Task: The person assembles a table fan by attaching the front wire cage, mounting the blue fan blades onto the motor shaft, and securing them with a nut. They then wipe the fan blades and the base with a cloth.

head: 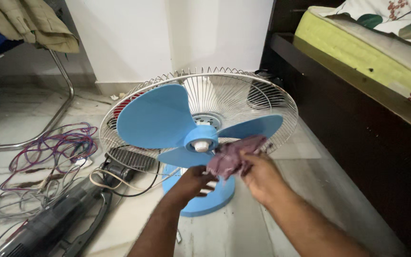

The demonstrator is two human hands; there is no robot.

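A table fan stands on the floor with its front guard off, showing three light-blue blades (155, 119) around a blue hub (200, 139) inside the rear wire guard (243, 90). Its round blue base (210, 197) sits below. My right hand (258, 173) grips a purplish cloth (231, 154) pressed against the lower edge of the right blade. My left hand (193, 183) reaches under the bottom blade and touches it, just below the hub.
A black handheld vacuum (53, 219) and tangled purple and white cables (48, 157) lie on the marble floor at left. A chrome chair frame (58, 109) with clothes stands behind. A dark bed frame (357, 128) with a mattress runs along the right.
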